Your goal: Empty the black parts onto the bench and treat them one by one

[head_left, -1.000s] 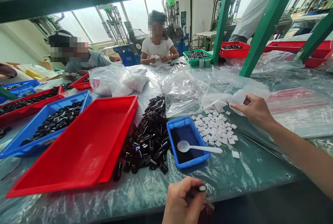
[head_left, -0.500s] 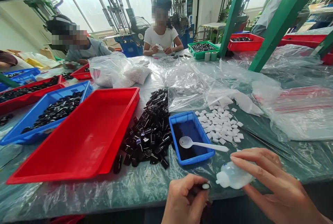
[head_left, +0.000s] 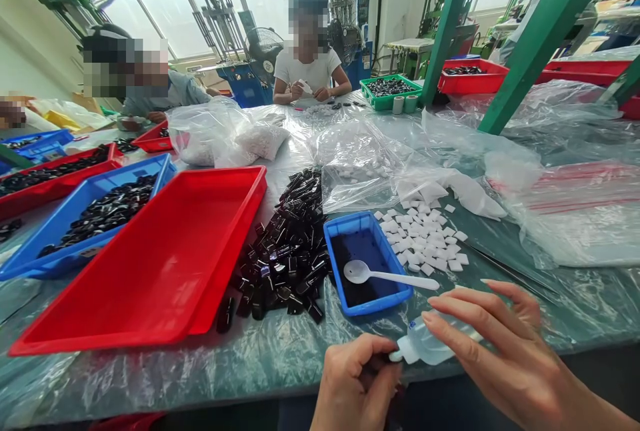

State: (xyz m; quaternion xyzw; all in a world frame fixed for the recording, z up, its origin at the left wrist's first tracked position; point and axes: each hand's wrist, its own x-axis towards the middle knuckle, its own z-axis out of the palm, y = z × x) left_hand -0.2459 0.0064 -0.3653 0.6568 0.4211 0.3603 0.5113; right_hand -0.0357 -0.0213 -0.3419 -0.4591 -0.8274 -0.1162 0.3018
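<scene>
My left hand (head_left: pixel 357 381), near the table's front edge, pinches a small black piece (head_left: pixel 388 357) that the fingers mostly hide. My right hand (head_left: pixel 523 357) is wrapped round a translucent squeeze bottle (head_left: pixel 434 345), tilted with its nozzle pointing left. The nozzle tip meets the black piece at the left fingertips; whether they touch I cannot tell. Just beyond the hands stands a small blue tray (head_left: pixel 345 303) with dark contents and a white plastic spoon (head_left: pixel 395 278) across its rim. Glossy black pieces (head_left: pixel 287 254) lie heaped to its left, small white squares (head_left: pixel 425 244) to its right.
An empty red tray (head_left: pixel 145 264) fills the left front, beside a blue tray (head_left: pixel 30 264) of black parts. Tweezers (head_left: pixel 510 272) and plastic bags (head_left: pixel 580 217) lie at right. A slanted green post (head_left: pixel 545 44) rises there. Two people (head_left: pixel 306 67) sit across the table.
The bottle has moved left with my right hand, bringing its nozzle to the black piece. My left hand has barely moved and keeps its pinch.
</scene>
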